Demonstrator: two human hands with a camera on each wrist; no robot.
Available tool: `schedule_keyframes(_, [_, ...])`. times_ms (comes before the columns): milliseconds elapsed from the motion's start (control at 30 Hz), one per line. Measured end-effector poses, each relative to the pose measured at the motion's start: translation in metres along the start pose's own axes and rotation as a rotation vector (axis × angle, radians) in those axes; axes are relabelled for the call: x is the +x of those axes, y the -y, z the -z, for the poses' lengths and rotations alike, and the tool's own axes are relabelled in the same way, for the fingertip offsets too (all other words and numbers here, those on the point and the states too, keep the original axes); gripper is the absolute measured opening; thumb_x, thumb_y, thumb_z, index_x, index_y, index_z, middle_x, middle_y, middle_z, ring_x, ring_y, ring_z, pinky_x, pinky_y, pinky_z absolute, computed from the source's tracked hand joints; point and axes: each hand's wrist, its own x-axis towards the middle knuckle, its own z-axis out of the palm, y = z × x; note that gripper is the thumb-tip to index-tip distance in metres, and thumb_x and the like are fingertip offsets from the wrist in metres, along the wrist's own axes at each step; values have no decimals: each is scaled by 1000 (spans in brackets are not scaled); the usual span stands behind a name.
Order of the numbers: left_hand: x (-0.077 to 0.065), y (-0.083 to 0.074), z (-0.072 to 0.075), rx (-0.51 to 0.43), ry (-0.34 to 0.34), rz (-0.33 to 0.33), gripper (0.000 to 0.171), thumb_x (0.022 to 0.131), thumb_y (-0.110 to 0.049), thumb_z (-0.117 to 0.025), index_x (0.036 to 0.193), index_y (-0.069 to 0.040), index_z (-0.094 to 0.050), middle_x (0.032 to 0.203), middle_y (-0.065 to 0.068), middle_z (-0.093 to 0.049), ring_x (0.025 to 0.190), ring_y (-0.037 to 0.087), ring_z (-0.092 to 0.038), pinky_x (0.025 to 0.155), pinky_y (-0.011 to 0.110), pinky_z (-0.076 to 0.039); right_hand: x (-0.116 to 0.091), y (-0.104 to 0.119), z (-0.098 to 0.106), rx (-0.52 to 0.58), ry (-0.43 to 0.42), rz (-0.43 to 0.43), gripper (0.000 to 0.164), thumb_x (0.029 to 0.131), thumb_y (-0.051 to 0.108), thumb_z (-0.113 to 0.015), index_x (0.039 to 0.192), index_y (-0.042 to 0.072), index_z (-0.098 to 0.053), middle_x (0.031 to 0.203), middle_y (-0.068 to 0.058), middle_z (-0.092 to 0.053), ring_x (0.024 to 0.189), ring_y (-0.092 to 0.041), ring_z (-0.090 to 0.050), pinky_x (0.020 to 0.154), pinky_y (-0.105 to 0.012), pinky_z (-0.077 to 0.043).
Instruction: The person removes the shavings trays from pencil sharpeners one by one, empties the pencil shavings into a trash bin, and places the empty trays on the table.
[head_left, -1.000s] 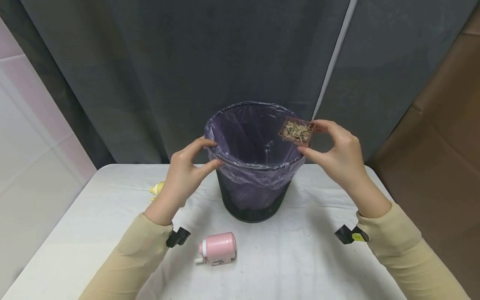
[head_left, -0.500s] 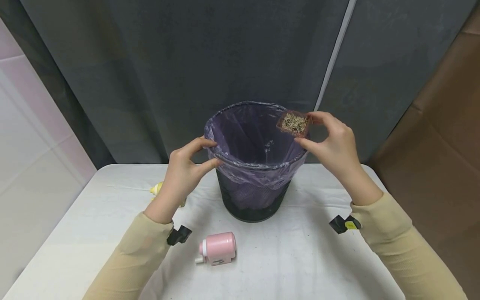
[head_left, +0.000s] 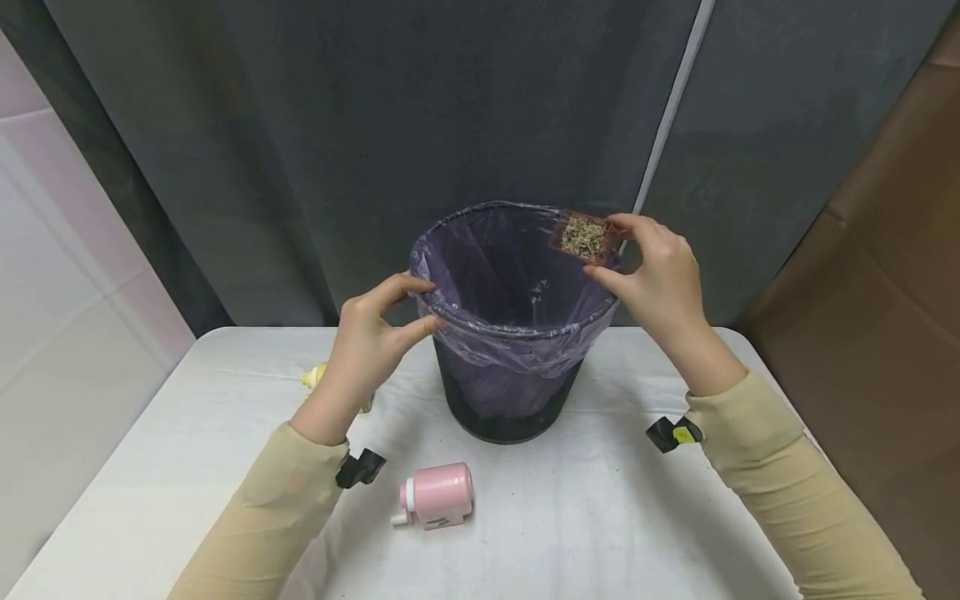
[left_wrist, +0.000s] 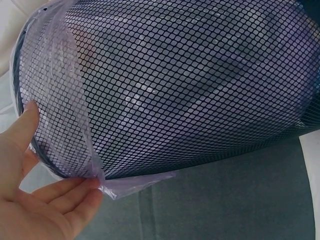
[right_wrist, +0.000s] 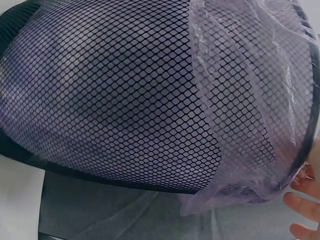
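A black mesh wastebasket (head_left: 501, 400) with a thin purple liner (head_left: 536, 357) folded over its rim stands on the table. My left hand (head_left: 375, 333) grips the left side of its rim, thumb and fingers on the liner, as the left wrist view (left_wrist: 50, 192) also shows. Between thumb and fingers, my right hand (head_left: 663, 271) pinches a small clear reddish shavings drawer (head_left: 582, 237). Pale and dark pencil shavings fill it. It overlaps the far right part of the rim in the head view, its open top facing me. In the right wrist view the drawer is mostly hidden.
On the white-covered table (head_left: 570, 517), a pink pencil sharpener (head_left: 439, 495) with a crank lies in front of the basket. Something yellow (head_left: 317, 375) is partly hidden behind my left wrist. A dark grey curtain (head_left: 360, 150) hangs behind, and brown covering (head_left: 885, 275) stands at the right.
My right hand has moved the shavings drawer up and slightly left in the head view, towards the far side of the rim. My left hand stays on the rim.
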Motion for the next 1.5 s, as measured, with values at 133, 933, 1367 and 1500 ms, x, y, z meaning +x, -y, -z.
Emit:
schedule_keyframes(133, [0,0,0,-8,-9,-10,39,67,-16,-79,103,-14,-65,102,-2,-64,104,16,-54,89,33,-42,0,1,-1,-25,-21,36,58,64,21,-82,114,4,-57,103,-10,-62,93,-26,-56,84,-45,-37])
schedule_keyframes(933, [0,1,0,-22,-8,-5,39,67,-16,-79,103,-14,-64,102,-2,-64,110,16,-51,90,33,-41,4,7,1,-128,-28,192,55,62,14,-83,111,6,-59,108,-9,-60,97,-27,-55,88,-43,-36])
schedule_keyframes(1367, [-1,1,1,-8,-10,-1,40,67,-16,-79,104,-14,-64,103,-1,-64,107,18,-53,89,33,-42,5,10,1,-167,-42,264,52,61,10,-83,108,5,-61,108,-8,-60,97,-28,-55,88,-43,-36])
schedule_keyframes(1500, [-1,1,1,-12,-14,-7,40,67,-16,-79,104,-14,-64,103,-1,-64,106,18,-53,88,33,-43,4,12,1,-182,-58,290,50,62,6,-82,108,7,-62,108,-8,-60,96,-28,-55,88,-43,-37])
